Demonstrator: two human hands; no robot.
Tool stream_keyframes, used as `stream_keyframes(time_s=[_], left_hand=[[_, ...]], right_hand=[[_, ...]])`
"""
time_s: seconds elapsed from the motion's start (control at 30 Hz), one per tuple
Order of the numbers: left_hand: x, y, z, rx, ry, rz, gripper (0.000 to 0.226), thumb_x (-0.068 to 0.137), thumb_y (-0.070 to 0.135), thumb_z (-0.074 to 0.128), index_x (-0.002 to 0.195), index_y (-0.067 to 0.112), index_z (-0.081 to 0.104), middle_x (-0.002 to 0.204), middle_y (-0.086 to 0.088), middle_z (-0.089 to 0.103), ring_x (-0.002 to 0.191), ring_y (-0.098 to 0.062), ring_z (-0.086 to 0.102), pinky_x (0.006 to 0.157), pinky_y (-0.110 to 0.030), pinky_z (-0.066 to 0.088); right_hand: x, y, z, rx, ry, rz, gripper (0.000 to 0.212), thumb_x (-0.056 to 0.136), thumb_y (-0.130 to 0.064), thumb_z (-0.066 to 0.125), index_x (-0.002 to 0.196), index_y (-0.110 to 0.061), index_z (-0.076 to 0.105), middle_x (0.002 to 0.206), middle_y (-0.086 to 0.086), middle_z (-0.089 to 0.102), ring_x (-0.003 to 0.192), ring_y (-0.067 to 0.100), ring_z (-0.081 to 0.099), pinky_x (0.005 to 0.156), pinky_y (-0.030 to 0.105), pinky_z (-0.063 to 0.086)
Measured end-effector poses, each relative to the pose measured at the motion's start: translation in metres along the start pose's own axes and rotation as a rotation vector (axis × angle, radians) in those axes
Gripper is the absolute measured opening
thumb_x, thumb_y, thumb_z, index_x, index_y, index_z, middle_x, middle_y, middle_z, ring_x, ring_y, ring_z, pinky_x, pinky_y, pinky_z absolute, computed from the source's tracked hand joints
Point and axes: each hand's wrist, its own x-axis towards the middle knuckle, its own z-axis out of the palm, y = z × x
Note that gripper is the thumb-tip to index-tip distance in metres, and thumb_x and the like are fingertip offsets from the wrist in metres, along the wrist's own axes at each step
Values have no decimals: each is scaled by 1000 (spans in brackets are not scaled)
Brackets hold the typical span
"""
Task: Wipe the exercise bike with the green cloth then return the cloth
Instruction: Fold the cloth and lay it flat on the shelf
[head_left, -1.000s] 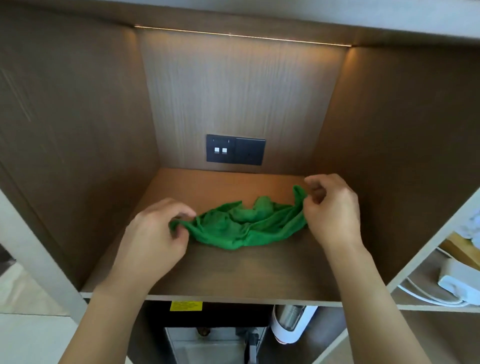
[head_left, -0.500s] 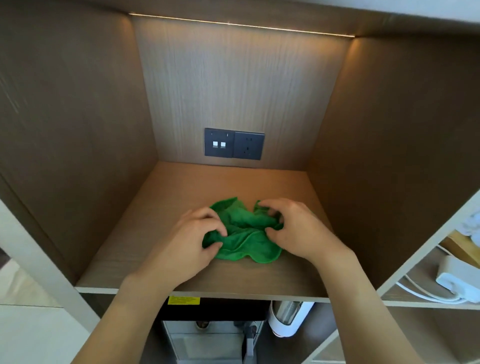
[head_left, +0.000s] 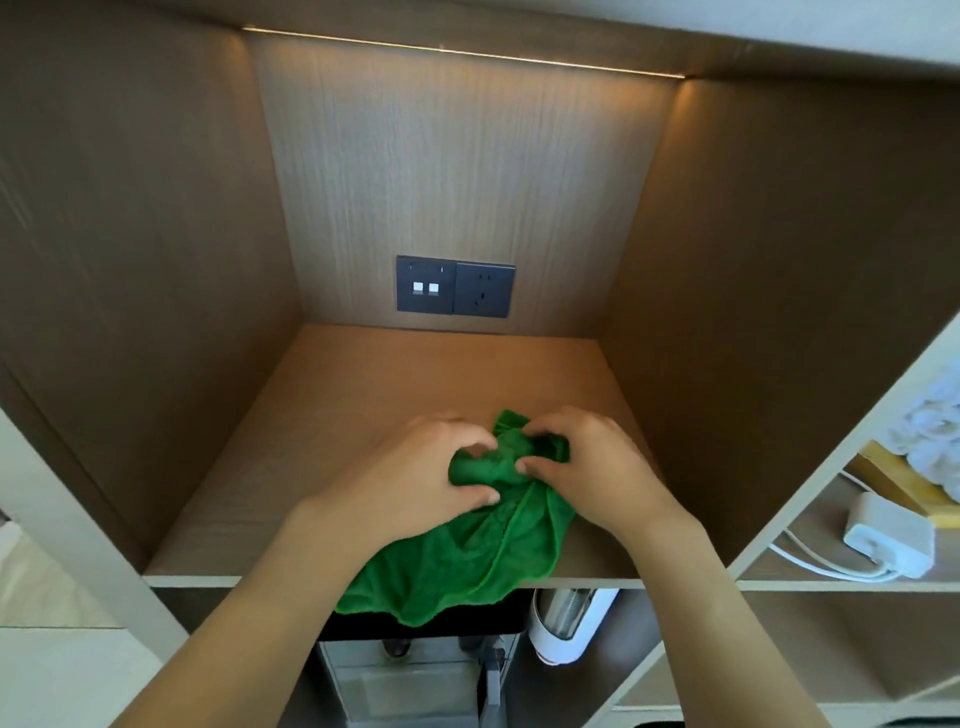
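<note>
While the green cloth is bunching up at the front of the wooden shelf, I'm pinching its top folds with my left hand and right hand, both closed on it; its lower edge is drooping over the shelf lip.

The green cloth is a soft, nappy fabric with a stitched hem, matt all over. The shelf under it and the back panel look like wood-grain laminate, smooth and matt. The socket plate is dark, smooth plastic with a slight sheen, and the white adapter is glossy plastic.
</note>
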Motion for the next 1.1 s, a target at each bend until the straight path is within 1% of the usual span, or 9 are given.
stream_keyframes(time_s=[0.17, 0.27, 0.4, 0.53, 0.63, 0.7, 0.8, 0.93, 1.1], left_hand=[[2, -4, 12, 230, 173, -123, 24, 92, 45, 72, 115, 47, 74, 104, 17, 74, 92, -14, 66, 71, -30, 51], [-9, -14, 2, 332, 257, -301, 18, 92, 50, 68, 108, 44, 75, 87, 14, 70, 80, -19, 65, 60, -29, 46], [-26, -15, -11, 373, 161, -506, 29, 91, 62, 67, 94, 33, 72, 74, 14, 58, 66, -16, 57, 52, -27, 43], [-36, -7, -20, 437, 140, -532, 50, 85, 79, 59, 80, 30, 65, 70, 11, 59, 60, -9, 52, 47, -27, 32], [-29, -9, -26, 367, 160, -373, 38, 92, 70, 59, 107, 36, 69, 89, 16, 61, 80, -13, 59, 58, -30, 43], [-17, -13, -21, 222, 49, -210, 38, 98, 56, 62, 132, 39, 64, 121, 14, 61, 113, -15, 58, 86, -36, 52], [-2, -15, -8, 92, -116, -75, 51, 105, 45, 56, 153, 33, 49, 161, 7, 42, 149, -17, 35, 123, -38, 30], [-9, -28, 3, 139, -193, -107, 56, 108, 56, 37, 161, 40, 33, 172, 10, 23, 159, -15, 16, 128, -38, 16], [-41, -34, -2, 245, -179, -210, 64, 102, 68, 38, 161, 46, 27, 170, 15, 23, 156, -18, 22, 125, -43, 26]], right_hand=[[-16, 9, 3, 132, 163, -147, 33, 86, -11, 82, 116, -23, 78, 118, -10, 67, 111, 13, 64, 99, 32, 53], [-23, 18, 1, 36, 177, -121, 28, 86, -13, 81, 110, -26, 80, 118, -14, 66, 115, 13, 59, 99, 32, 50], [-21, 17, 4, -40, 214, -50, 26, 88, -14, 78, 111, -25, 79, 121, -12, 65, 116, 16, 57, 90, 34, 54], [-12, 8, 4, -129, 239, -5, 32, 91, -3, 66, 116, -21, 76, 126, -8, 63, 116, 23, 57, 84, 41, 57], [-7, -1, 5, -16, 275, -42, 25, 96, -13, 67, 119, -19, 75, 124, -5, 63, 113, 23, 61, 88, 44, 57], [-7, -8, 7, 52, 169, -40, 29, 94, -35, 75, 121, -25, 75, 123, -9, 60, 115, 19, 60, 93, 39, 54], [-8, -12, 15, -12, -59, -6, 40, 95, -34, 74, 134, -27, 69, 144, -8, 52, 133, 18, 52, 109, 32, 44], [-18, 1, 8, 57, -95, -7, 53, 95, -2, 59, 145, -18, 61, 160, -8, 43, 144, 17, 44, 109, 19, 33], [-35, 24, -3, 77, -21, 40, 56, 95, 6, 59, 145, -19, 61, 156, -8, 47, 143, 14, 45, 109, 7, 28]])
